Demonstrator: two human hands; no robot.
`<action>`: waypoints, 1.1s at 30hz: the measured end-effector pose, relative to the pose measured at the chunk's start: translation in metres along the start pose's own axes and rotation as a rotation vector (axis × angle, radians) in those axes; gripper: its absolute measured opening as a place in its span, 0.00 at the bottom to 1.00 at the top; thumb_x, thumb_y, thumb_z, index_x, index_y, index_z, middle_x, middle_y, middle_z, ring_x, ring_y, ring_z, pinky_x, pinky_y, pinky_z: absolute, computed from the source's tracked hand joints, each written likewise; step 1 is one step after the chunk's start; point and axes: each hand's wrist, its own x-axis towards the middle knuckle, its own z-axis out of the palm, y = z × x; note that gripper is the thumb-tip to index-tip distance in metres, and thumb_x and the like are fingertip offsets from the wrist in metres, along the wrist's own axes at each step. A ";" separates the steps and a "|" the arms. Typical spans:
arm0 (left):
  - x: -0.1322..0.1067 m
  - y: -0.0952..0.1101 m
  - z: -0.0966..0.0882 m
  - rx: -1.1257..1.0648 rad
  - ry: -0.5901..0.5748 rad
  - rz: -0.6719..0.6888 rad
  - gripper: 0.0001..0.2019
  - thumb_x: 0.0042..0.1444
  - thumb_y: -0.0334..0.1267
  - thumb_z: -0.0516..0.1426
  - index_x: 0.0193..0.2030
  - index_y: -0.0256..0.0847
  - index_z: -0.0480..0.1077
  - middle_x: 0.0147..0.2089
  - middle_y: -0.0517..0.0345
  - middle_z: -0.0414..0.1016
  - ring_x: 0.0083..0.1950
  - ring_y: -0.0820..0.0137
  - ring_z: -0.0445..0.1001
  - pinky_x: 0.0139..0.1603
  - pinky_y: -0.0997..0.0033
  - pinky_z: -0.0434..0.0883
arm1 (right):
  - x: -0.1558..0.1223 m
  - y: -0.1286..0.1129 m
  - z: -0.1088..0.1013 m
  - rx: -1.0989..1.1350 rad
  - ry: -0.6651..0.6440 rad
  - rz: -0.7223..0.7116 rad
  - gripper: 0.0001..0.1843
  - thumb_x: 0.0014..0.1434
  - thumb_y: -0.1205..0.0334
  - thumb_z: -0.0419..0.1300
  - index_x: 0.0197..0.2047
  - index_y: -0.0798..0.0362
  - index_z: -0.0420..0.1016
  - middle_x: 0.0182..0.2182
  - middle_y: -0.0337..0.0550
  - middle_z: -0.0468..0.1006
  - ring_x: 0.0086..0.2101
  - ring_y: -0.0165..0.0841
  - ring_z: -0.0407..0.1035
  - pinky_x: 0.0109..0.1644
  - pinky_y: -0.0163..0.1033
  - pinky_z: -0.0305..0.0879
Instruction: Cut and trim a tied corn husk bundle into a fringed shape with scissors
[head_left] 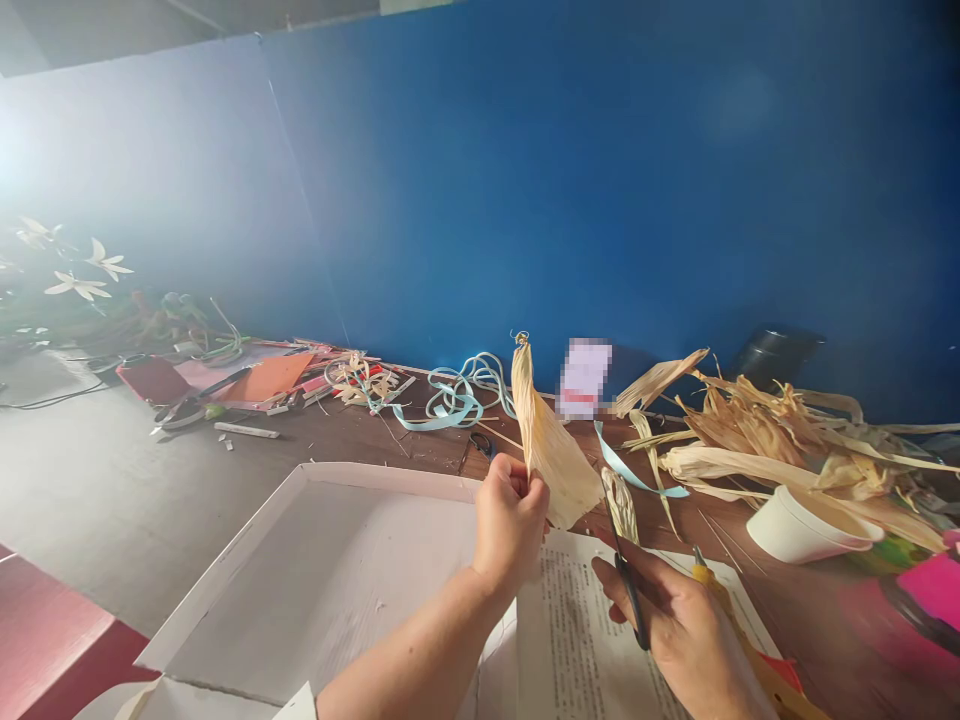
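Observation:
My left hand (511, 515) pinches a pale dried corn husk (553, 455) by its left edge, its narrow twisted tip pointing up and its wide end spreading to the right. Black-handled scissors (631, 600) are in my right hand (686, 620), with the fingers round the handles. Their blades point up beside the lower right edge of the husk; whether they touch it I cannot tell. Below both hands lies a printed sheet (562, 610). A small bundle of pale husk strips (621, 505) rests just behind the blades.
An open white box (360, 570) stands at the left. Dried husks (757, 425), a paper cup (806, 525) and a partly covered yellow tool (724, 600) are at the right. Pale blue ribbon (450, 405), coloured paper (274, 380) and scraps line the blue partition (562, 180).

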 end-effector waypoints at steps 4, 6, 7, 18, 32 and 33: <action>-0.001 0.002 0.000 0.011 -0.004 -0.004 0.07 0.53 0.36 0.54 0.30 0.43 0.56 0.18 0.70 0.60 0.15 0.78 0.59 0.14 0.80 0.56 | -0.005 -0.006 0.006 0.081 0.045 0.022 0.29 0.52 0.42 0.69 0.51 0.51 0.75 0.24 0.36 0.66 0.26 0.32 0.59 0.30 0.30 0.61; -0.002 0.003 0.000 0.013 -0.008 -0.005 0.07 0.53 0.37 0.54 0.30 0.43 0.55 0.18 0.70 0.60 0.15 0.77 0.60 0.13 0.80 0.56 | -0.005 -0.006 0.007 0.089 0.047 0.024 0.31 0.51 0.41 0.69 0.53 0.51 0.74 0.24 0.36 0.66 0.26 0.32 0.59 0.30 0.30 0.61; -0.002 0.003 0.000 0.012 -0.010 -0.003 0.08 0.54 0.37 0.53 0.30 0.43 0.55 0.18 0.70 0.60 0.15 0.77 0.60 0.13 0.80 0.56 | -0.005 -0.006 0.006 0.083 0.051 0.026 0.31 0.52 0.41 0.69 0.53 0.51 0.74 0.24 0.36 0.67 0.26 0.32 0.59 0.30 0.30 0.61; -0.002 0.003 0.000 0.016 -0.019 0.002 0.08 0.56 0.39 0.53 0.31 0.43 0.56 0.18 0.70 0.60 0.15 0.77 0.61 0.13 0.80 0.57 | -0.010 -0.022 0.009 0.038 0.078 0.020 0.32 0.52 0.38 0.67 0.51 0.53 0.76 0.23 0.35 0.67 0.25 0.30 0.61 0.30 0.28 0.62; 0.001 0.004 -0.002 -0.018 -0.037 -0.001 0.07 0.53 0.36 0.54 0.30 0.42 0.57 0.17 0.70 0.61 0.14 0.78 0.60 0.12 0.81 0.57 | -0.011 -0.019 0.012 0.067 0.150 -0.023 0.27 0.51 0.41 0.67 0.48 0.52 0.80 0.20 0.35 0.65 0.23 0.31 0.60 0.27 0.29 0.63; 0.002 0.004 -0.003 -0.015 -0.036 -0.004 0.06 0.53 0.36 0.54 0.30 0.42 0.57 0.17 0.70 0.61 0.14 0.78 0.60 0.12 0.81 0.57 | -0.011 -0.018 0.012 0.064 0.156 -0.026 0.27 0.51 0.41 0.68 0.47 0.52 0.80 0.20 0.36 0.65 0.23 0.31 0.60 0.27 0.29 0.63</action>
